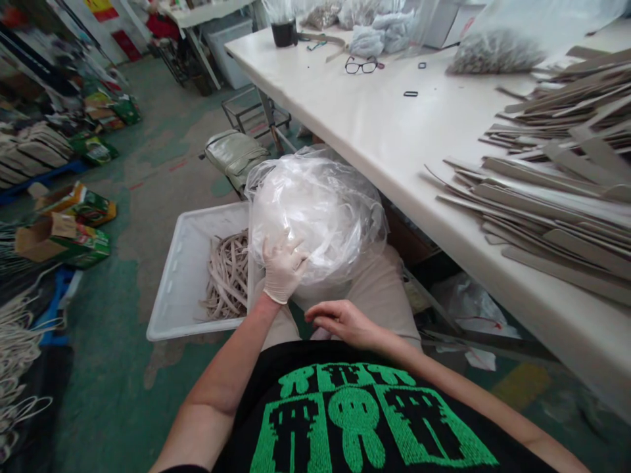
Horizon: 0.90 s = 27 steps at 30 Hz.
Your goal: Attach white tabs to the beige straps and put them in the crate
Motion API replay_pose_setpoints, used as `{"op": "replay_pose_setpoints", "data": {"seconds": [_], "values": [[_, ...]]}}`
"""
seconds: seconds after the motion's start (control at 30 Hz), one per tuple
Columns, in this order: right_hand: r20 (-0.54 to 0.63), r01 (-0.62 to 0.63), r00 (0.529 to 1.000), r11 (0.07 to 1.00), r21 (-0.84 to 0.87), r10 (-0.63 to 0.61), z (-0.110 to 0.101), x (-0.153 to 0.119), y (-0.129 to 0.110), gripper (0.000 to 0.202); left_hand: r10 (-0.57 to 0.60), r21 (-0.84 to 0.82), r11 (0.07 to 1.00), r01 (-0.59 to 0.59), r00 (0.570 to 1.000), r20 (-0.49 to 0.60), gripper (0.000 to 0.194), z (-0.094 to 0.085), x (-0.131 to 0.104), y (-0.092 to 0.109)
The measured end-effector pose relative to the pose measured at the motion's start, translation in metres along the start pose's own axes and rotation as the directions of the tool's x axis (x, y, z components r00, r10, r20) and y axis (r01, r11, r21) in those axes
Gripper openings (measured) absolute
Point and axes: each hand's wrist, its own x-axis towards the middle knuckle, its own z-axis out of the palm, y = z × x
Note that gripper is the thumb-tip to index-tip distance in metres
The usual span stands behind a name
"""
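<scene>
The left hand, in a thin, wrinkled whitish glove, lies against a big, puffy clear plastic bag, its fingers bent and partly spread; I cannot tell whether they pinch the film. The right hand is bare and half open, loosely curled with its palm turned inward, and holds nothing that shows.

The bag rests on the person's lap, rounded and crumpled, its glossy film full of creases; what it contains is too hazy to make out. Below the hands is a black shirt with nubby green raised figures, and beige trousers show under the bag.

Just beside the bag, on the left, a smooth, translucent white plastic bin holds a tangle of narrow, flat beige strips.

To the right runs a smooth white surface. Long, stiff grey-beige bands fan out there in layered heaps. Farther along it lie thin-framed glasses, a dark oblong ring and a clear bag of small grey pieces.
</scene>
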Motion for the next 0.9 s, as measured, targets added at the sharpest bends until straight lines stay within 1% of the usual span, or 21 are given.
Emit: {"op": "replay_pose_setpoints", "data": {"seconds": [0.03, 0.1, 0.17, 0.2, 0.27, 0.33, 0.37, 0.43, 0.5, 0.53, 0.6, 0.67, 0.77, 0.83, 0.9], "values": [[-0.045, -0.034, 0.998, 0.993, 0.113, 0.04, -0.004, 0.001, 0.002, 0.03, 0.031, -0.003, 0.999, -0.032, 0.999, -0.027, 0.009, -0.007, -0.004, 0.001], [-0.13, -0.07, 0.985, 0.955, 0.288, 0.111, -0.013, 0.006, 0.003, 0.039, 0.076, -0.01, 0.997, -0.076, 0.996, -0.042, 0.009, -0.02, -0.012, 0.003], [-0.225, -0.06, 0.963, 0.927, 0.369, 0.152, -0.022, 0.015, -0.001, 0.043, 0.045, -0.012, 0.999, -0.046, 0.998, -0.035, 0.01, -0.025, -0.014, 0.003], [-0.269, -0.046, 0.95, 0.921, 0.387, 0.16, -0.026, 0.019, -0.004, 0.042, 0.006, -0.008, 1.0, -0.006, 1.0, -0.024, 0.013, -0.023, -0.013, 0.002], [-0.329, -0.016, 0.93, 0.912, 0.41, 0.164, -0.03, 0.024, -0.01, 0.041, -0.087, 0.009, 0.996, 0.087, 0.996, 0.025, 0.02, -0.013, -0.005, -0.002], [-0.335, -0.004, 0.928, 0.903, 0.431, 0.164, -0.031, 0.025, -0.015, 0.041, -0.137, 0.024, 0.99, 0.136, 0.984, 0.112, 0.028, 0.001, 0.005, -0.004], [-0.326, -0.009, 0.93, 0.898, 0.44, 0.169, -0.031, 0.024, -0.016, 0.042, -0.143, 0.026, 0.99, 0.141, 0.978, 0.152, 0.029, 0.008, 0.009, -0.004], [-0.315, -0.029, 0.93, 0.89, 0.456, 0.191, -0.03, 0.02, -0.016, 0.043, -0.137, 0.007, 0.99, 0.139, 0.97, 0.199, 0.027, 0.018, 0.015, -0.001], [-0.325, -0.044, 0.92, 0.883, 0.468, 0.218, -0.03, 0.016, -0.012, 0.043, -0.144, -0.044, 0.987, 0.156, 0.967, 0.211, 0.023, 0.022, 0.014, 0.004], [-0.337, -0.047, 0.913, 0.881, 0.472, 0.23, -0.032, 0.014, -0.011, 0.044, -0.153, -0.076, 0.982, 0.172, 0.966, 0.208, 0.022, 0.021, 0.011, 0.008], [-0.37, -0.053, 0.895, 0.882, 0.468, 0.25, -0.036, 0.013, -0.008, 0.045, -0.175, -0.13, 0.971, 0.199, 0.969, 0.174, 0.021, 0.012, 0.004, 0.014], [-0.389, -0.077, 0.881, 0.891, 0.447, 0.271, -0.039, 0.015, -0.009, 0.044, -0.175, -0.159, 0.969, 0.191, 0.978, 0.11, 0.019, -0.002, -0.005, 0.021], [-0.34, -0.144, 0.893, 0.903, 0.404, 0.295, -0.04, 0.024, -0.014, 0.044, -0.147, -0.196, 0.969, 0.149, 0.989, 0.024, 0.018, -0.025, -0.02, 0.032], [-0.304, -0.165, 0.907, 0.911, 0.379, 0.291, -0.036, 0.03, -0.017, 0.047, -0.14, -0.27, 0.953, 0.135, 0.99, 0.002, 0.019, -0.036, -0.03, 0.039], [-0.327, -0.146, 0.906, 0.923, 0.357, 0.27, -0.032, 0.035, -0.019, 0.047, -0.163, -0.392, 0.907, 0.155, 0.987, 0.013, 0.02, -0.041, -0.041, 0.047]]}}
